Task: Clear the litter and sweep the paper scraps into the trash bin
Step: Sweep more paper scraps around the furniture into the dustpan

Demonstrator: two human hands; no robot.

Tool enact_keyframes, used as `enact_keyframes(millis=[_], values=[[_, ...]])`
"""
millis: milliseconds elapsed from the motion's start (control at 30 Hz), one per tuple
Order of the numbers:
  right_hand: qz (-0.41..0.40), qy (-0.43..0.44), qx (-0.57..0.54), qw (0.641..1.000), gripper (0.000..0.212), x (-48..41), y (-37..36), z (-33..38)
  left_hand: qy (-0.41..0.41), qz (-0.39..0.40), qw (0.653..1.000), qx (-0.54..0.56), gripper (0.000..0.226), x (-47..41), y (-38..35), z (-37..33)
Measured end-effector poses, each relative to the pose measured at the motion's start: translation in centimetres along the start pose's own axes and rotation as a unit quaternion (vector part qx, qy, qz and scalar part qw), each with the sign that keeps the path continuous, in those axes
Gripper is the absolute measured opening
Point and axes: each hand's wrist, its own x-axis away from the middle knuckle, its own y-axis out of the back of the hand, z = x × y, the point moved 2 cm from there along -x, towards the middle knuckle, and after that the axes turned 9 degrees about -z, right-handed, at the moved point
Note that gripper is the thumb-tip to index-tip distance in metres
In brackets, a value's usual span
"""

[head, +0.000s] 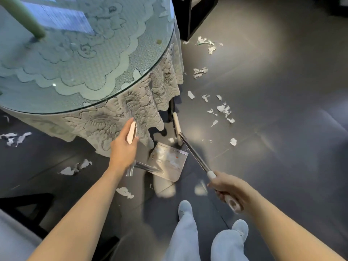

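Observation:
My left hand grips the pale top of the dustpan handle. The clear dustpan rests on the dark floor below it, with a few white scraps inside. My right hand grips the white grip of the broom handle. The metal shaft runs up and left to the white broom head, which sits at the table's foot beside the dustpan. White paper scraps lie scattered on the floor to the right, with more scraps further back and other scraps on the left.
A round glass-topped table with a hanging lace cloth fills the upper left. A dark cabinet stands behind it. My feet in pale trousers are at the bottom. No trash bin is in view.

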Motion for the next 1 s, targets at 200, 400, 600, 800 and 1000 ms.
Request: enact_keyframes(millis=[200,400,600,800,1000], values=[[0.092,-0.099,-0.108,0.985,0.022,3.6,1.7,-1.5,-0.032,0.029,0.999,0.008,0.064,-1.2,-1.5,-2.2],[0.055,-0.097,-0.143,0.983,0.030,7.0,6.1,-2.6,-0.045,0.051,0.998,0.002,0.076,-0.7,-2.0,-2.6],[-0.020,-0.054,-0.120,0.991,0.029,8.4,7.9,-4.3,-0.105,0.099,0.989,-0.015,0.062,0.1,-3.8,-4.1],[-0.098,-0.037,0.019,0.994,0.039,7.0,9.5,-5.6,-0.122,0.137,0.982,-0.034,0.062,1.6,-5.2,-4.3],[-0.097,-0.046,0.140,0.984,0.039,5.3,7.3,-5.3,-0.128,0.145,0.981,-0.032,0.062,2.5,-6.3,-4.1]])
